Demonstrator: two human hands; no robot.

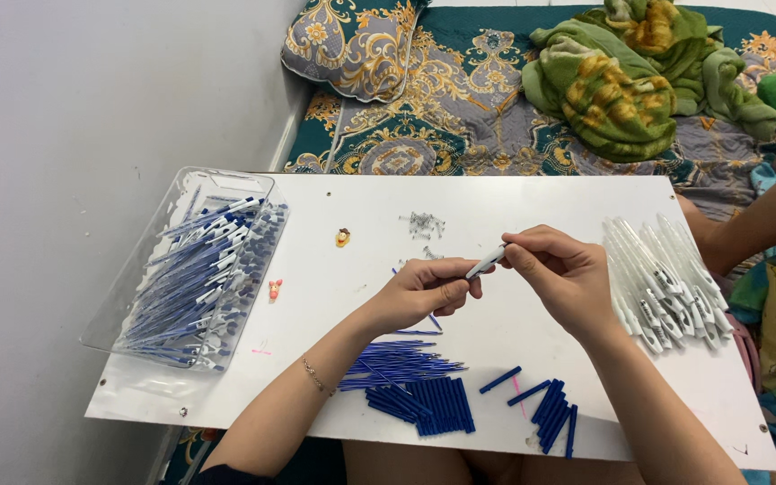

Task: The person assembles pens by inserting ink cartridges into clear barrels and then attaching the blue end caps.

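Your left hand [424, 292] and right hand [557, 269] both pinch one pen barrel [487, 262] (looks half-assembled, hard to tell) above the white board [514, 198], blue refills [401, 364] just below.

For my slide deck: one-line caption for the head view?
Both hands, left hand and right hand, hold a pen above a white board.

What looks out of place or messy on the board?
Little stands out. Two blue tubes lie askew, apart from the neat blue stacks. Two small figures sit alone on the white board. Both hands, left and right, hold one pen.
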